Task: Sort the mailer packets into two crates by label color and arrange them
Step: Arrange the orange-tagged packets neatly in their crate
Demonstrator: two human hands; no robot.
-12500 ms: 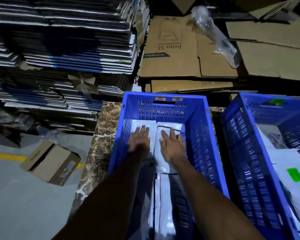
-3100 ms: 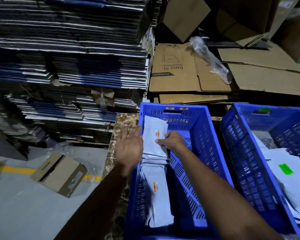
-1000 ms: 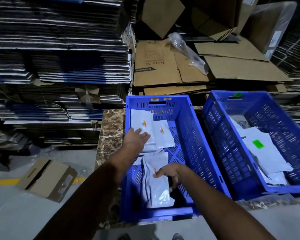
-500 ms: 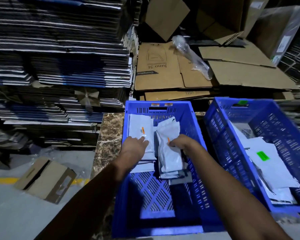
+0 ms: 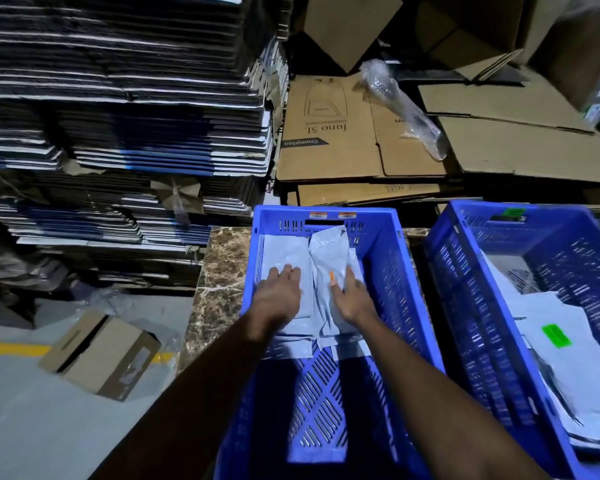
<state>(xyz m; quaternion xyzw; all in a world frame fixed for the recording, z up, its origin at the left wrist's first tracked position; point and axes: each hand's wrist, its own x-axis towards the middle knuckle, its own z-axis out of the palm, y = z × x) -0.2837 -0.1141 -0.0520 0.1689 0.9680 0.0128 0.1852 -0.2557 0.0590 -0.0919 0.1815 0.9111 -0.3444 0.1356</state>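
Grey plastic mailer packets (image 5: 284, 251) with orange tags now lie in two side-by-side piles at the far end of the left crate (image 5: 388, 271), and both hands are flat on top of them. The left hand (image 5: 280, 295) rests palm down with straight fingers on the left pile, holding nothing; the right hand (image 5: 350, 299) lies the same way on the right pile (image 5: 328, 258), its fingers spread beside a small orange label (image 5: 332, 274). Half a second ago the right hand was gripping a packet and carrying it up to the far end; a second ago that packet lay at the near end of the crate. Now it is released onto the right pile and the near half of the crate floor is bare blue mesh. That suggests the orange lot is gathered and is being pressed level, though the top right packet sits crooked, one corner riding up the crate's far wall, so a little squaring up looks needed. The right crate (image 5: 465, 258), marked with a green tag on its rim, holds packets with a green label (image 5: 556, 336) lying loosely and overlapping; these appear untidied, so the arranging there seems yet to be done. Flattened cardboard (image 5: 329, 147) is stacked behind both crates
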